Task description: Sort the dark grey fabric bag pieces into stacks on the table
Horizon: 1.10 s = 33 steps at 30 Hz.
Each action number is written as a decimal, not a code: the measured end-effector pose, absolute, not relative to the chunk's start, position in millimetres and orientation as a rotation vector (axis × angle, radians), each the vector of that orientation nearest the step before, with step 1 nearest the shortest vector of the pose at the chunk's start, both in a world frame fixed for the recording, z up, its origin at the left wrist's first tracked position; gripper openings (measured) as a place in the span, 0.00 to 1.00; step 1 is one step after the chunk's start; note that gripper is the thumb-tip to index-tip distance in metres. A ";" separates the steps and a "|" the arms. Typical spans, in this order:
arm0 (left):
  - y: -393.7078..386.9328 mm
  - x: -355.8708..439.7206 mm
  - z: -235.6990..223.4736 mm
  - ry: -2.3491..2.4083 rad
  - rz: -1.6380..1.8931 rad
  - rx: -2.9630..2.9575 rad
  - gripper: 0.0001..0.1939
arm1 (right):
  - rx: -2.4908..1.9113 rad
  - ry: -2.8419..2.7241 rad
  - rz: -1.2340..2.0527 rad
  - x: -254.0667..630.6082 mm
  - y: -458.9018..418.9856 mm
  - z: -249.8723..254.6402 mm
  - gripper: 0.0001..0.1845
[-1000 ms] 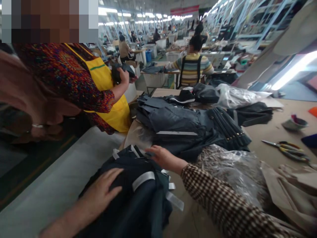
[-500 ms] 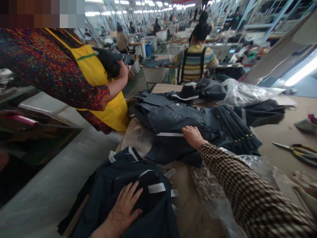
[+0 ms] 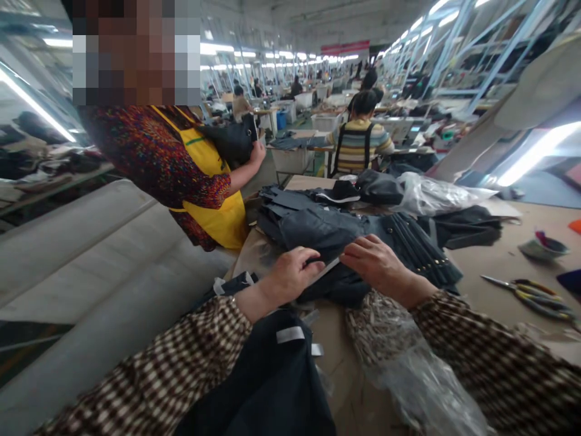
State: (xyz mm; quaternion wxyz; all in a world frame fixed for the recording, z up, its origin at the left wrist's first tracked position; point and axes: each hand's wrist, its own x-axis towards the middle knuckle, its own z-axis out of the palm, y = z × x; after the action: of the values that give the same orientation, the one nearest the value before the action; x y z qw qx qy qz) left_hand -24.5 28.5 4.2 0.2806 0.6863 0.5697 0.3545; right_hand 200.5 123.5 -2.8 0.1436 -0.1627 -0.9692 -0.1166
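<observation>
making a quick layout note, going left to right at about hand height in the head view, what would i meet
Yellow apron on a co-worker → the person's left hand → white strip → the person's right hand → scissors with yellow and dark handles

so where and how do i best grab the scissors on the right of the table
Probably by the yellow-and-dark handles, from above and the right. The scissors lie on the table with their pointed blades toward the left, so that side offers a full grip away from the tip.
</observation>
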 end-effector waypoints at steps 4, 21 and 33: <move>24.8 12.2 11.2 1.305 0.879 1.498 0.19 | -0.370 -2.622 -0.360 199.5 105.4 29.4 0.10; 3.6 49.8 -0.3 1.218 1.357 0.799 0.12 | -1.100 -1.446 1.251 158.9 32.9 -20.8 0.47; -75.3 42.7 43.7 0.590 0.734 0.527 0.19 | -1.021 -1.549 1.321 214.3 44.4 -55.3 0.24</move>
State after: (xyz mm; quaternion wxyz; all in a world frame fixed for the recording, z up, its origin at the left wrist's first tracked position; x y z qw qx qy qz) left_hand 42.7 -75.3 43.7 0.8580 0.2507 0.2810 0.3493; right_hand 214.3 44.4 -55.3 0.4186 -0.4071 -0.6178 0.5267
